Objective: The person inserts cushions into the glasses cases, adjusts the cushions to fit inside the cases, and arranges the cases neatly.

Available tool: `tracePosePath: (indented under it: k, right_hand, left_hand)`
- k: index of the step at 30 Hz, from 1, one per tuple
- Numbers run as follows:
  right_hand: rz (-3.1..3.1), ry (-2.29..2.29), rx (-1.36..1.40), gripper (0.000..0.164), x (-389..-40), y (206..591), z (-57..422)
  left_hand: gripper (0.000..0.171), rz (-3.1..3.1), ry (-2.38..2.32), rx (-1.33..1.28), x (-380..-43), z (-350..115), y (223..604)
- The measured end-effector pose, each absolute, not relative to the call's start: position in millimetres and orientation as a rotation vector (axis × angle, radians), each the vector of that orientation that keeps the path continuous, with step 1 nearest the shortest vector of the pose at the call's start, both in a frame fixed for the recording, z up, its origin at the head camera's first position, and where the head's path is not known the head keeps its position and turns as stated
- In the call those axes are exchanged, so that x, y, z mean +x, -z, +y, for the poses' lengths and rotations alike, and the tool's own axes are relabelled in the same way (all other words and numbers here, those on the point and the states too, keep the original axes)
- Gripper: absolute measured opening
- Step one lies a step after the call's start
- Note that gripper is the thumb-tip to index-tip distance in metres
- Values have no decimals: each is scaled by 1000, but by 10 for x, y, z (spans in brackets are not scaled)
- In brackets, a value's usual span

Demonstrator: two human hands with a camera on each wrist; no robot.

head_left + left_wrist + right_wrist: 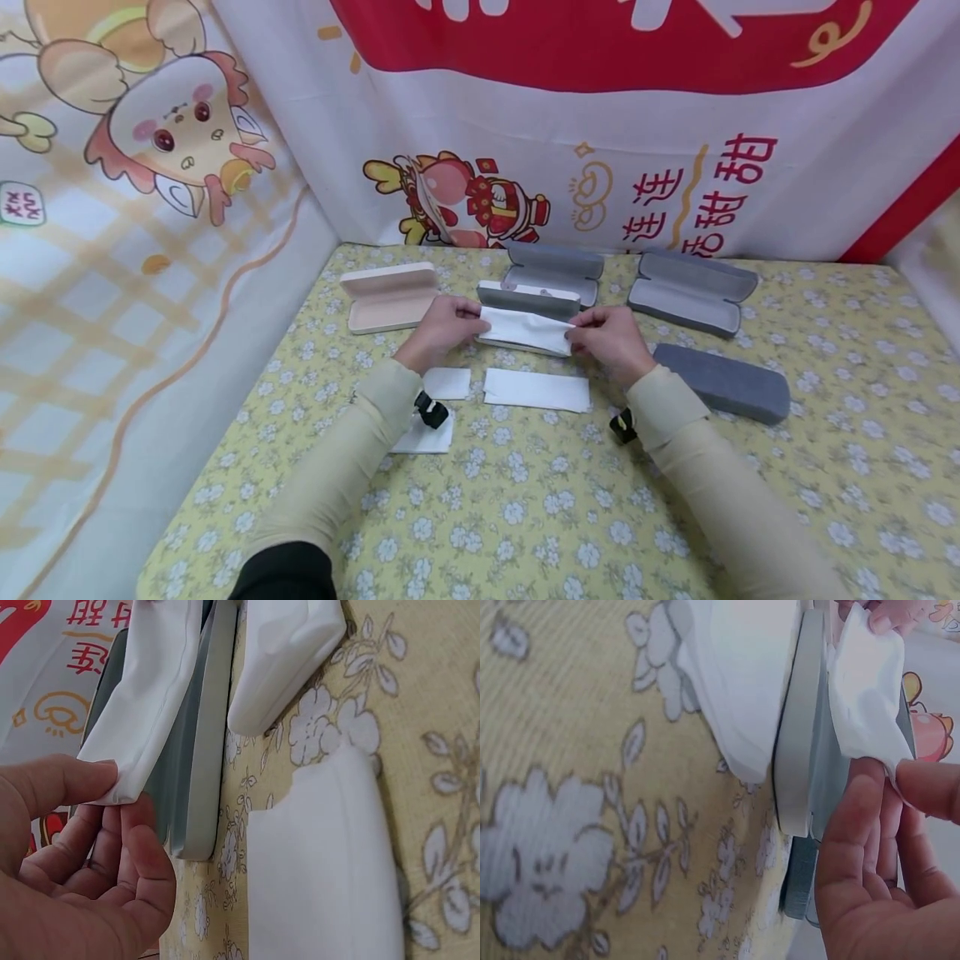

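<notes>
A folded white cloth (525,328) is stretched between both hands over an open glasses case (528,298) with a grey lining and a pale outside. The left hand (447,327) pinches the cloth's left end between thumb and fingers; the left wrist view shows this pinch (97,825) closely. At the other end, the right hand (611,340) pinches the cloth's corner, as the right wrist view shows. The cloth hangs just above the case's lower half, and whether it touches the inside I cannot tell. Another folded white cloth (537,390) lies flat in front of the case.
Two more folded white cloths (447,383) (423,437) lie near the left forearm. An open pink case (390,297) stands left. Open grey cases (555,273) (690,292) stand behind and right. A closed dark grey case (722,382) lies beside the right forearm.
</notes>
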State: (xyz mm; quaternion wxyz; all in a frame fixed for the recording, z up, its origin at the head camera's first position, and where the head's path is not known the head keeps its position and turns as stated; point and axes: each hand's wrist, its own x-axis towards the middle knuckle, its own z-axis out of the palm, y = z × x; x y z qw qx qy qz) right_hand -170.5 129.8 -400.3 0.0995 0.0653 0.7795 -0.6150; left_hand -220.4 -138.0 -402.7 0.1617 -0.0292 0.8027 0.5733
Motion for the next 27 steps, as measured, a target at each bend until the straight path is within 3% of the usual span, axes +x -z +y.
tracePosePath:
  k: [27]
  right_hand:
    - [2447, 1714, 346, 14, -1824, 4162, 1176]
  left_hand:
    - [22, 2417, -1568, -33, -2312, -1403, 4144]
